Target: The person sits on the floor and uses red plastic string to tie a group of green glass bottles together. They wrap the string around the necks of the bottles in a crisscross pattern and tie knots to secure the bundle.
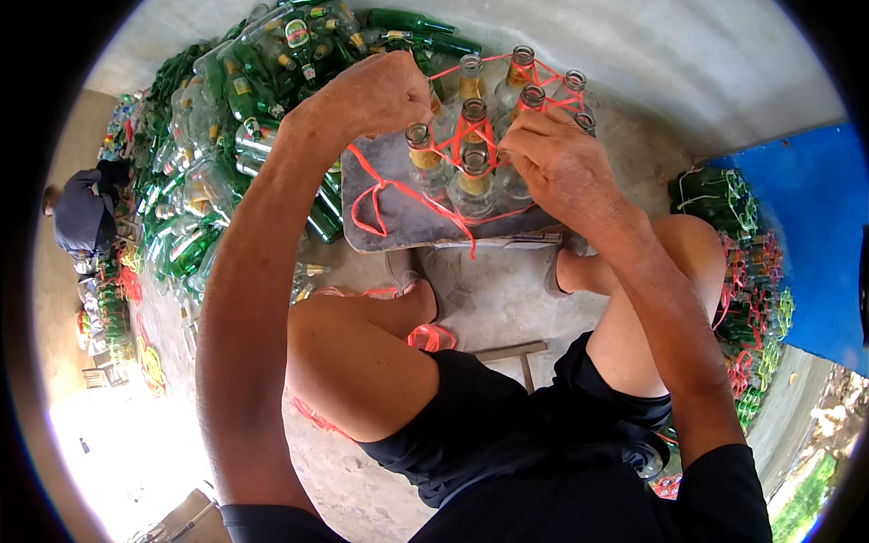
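Several clear glass bottles (474,193) stand upright in a cluster on a low dark board (400,227). Red plastic twine (445,151) criss-crosses between their necks, and a loose loop of it lies on the board at the left. My left hand (380,91) is closed at the left side of the cluster, above a bottle neck, with the twine running to its fingers. At the cluster's right front, my right hand (560,159) pinches the twine beside the necks. The fingertips of both hands are partly hidden.
A large heap of green and clear bottles (204,136) rises at the left. Bundles of tied bottles (747,292) stand at the right by a blue panel (815,231). Red twine (432,337) lies on the floor. Another person (85,210) bends over at the far left.
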The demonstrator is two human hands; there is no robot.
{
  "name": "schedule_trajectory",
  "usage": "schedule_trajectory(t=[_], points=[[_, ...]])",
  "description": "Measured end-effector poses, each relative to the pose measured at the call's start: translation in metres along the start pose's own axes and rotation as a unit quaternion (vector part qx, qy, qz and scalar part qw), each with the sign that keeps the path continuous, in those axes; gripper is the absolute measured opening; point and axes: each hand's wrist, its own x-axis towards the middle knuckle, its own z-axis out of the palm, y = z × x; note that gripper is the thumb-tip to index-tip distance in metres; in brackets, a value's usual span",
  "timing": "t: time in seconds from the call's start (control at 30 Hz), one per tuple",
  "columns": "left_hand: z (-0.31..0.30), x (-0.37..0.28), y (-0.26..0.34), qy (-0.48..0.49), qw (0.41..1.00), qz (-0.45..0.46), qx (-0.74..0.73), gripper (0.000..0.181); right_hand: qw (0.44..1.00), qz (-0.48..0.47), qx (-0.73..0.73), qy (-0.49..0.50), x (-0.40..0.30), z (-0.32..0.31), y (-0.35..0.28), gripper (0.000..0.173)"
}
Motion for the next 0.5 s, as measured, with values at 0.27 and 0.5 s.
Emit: schedule_trajectory(t=[0.27, 0.5], points=[[0.036, -0.019, -0.03, 0.16, 0.986, 0.034, -0.037, 0.015, 1.0, 0.003, 0.009, -0.027, -0.001, -0.004, -0.001, 0.01], [0.068, -0.046, -0.02, 0.235, 0.937, -0.139, -0.218, 0.023, 0.998, 0.042, -0.002, -0.055, -0.002, -0.006, -0.006, 0.011]])
